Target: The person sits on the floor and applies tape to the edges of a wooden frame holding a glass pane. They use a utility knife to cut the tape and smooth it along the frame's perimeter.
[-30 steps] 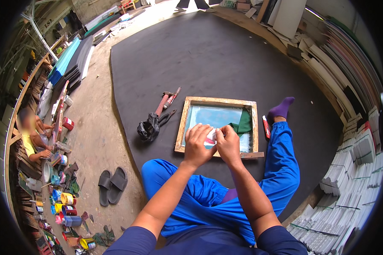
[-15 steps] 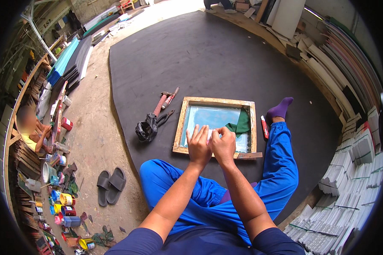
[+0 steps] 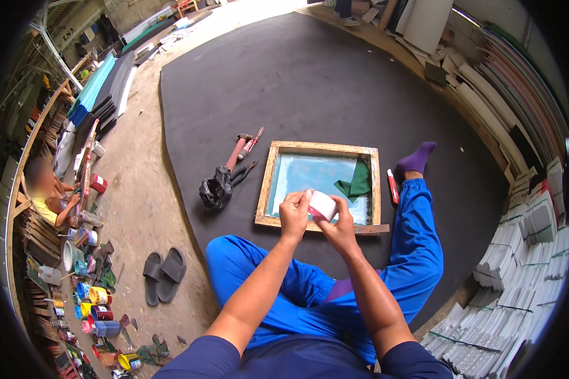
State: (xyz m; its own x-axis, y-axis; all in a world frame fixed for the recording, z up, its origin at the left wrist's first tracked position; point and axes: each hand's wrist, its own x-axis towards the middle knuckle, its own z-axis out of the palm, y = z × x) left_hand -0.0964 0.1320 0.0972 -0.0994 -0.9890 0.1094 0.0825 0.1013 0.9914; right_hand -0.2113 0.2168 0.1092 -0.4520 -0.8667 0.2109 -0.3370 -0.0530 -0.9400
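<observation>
Both my hands are over a wooden-framed printing screen (image 3: 267,183) with pale blue mesh, which lies on the black mat. Between them is a white roll of tape (image 3: 324,206) with a red-pink inner side. My left hand (image 3: 293,215) pinches the roll's left edge with thumb and fingers. My right hand (image 3: 341,228) grips its right side, fingers curled behind it. Inside the frame's right side lies a folded dark green cloth (image 3: 360,180). A brown wooden strip (image 3: 372,230) sits at the frame's near right corner.
Left of the frame are a hammer (image 3: 236,153), a red cutter (image 3: 253,141), pliers (image 3: 243,174) and a black plastic bag (image 3: 215,191). A red-white tube (image 3: 393,187) lies by my foot. Slippers (image 3: 164,276), paint cans (image 3: 100,295) and a seated person (image 3: 47,196) are at left.
The roll of tape has come up into view between my hands. My left fingers, spread over the mesh before, now pinch it; my right hand has turned to grip its other side.
</observation>
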